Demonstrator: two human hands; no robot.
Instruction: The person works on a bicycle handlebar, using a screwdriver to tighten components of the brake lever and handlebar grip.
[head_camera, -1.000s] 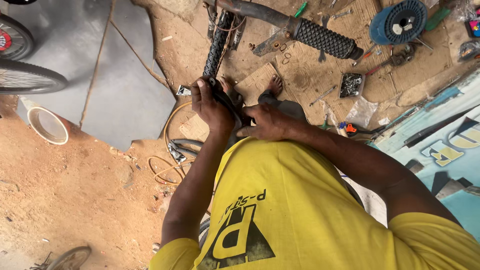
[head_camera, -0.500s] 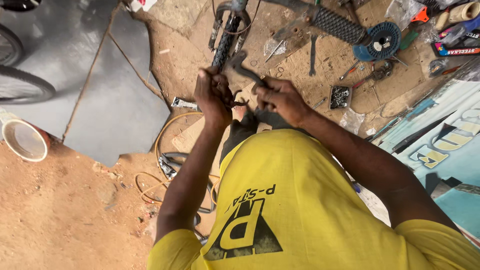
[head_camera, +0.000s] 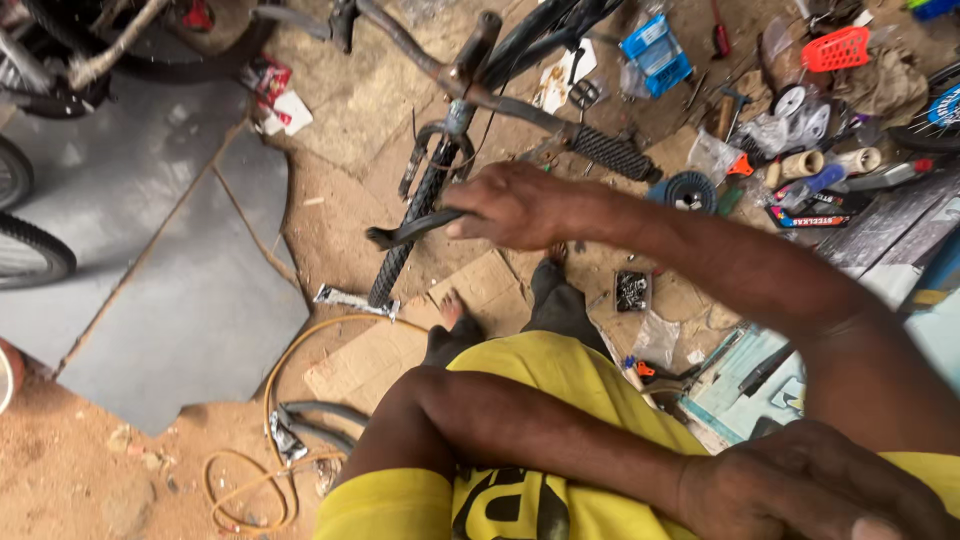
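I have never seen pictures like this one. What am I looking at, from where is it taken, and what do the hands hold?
A camera on a person's head looks straight down, so the person's own yellow shirt and arms fill the lower part. There is no machine, only two bare hands. The right hand reaches forward and grips a dark flat tool beside the tyre of a bicycle, under its handlebar grip. The left hand lies across on the right arm and holds nothing I can see. On the sandy ground lie a grey sheet, an orange cable, a small box of metal parts and a red basket.
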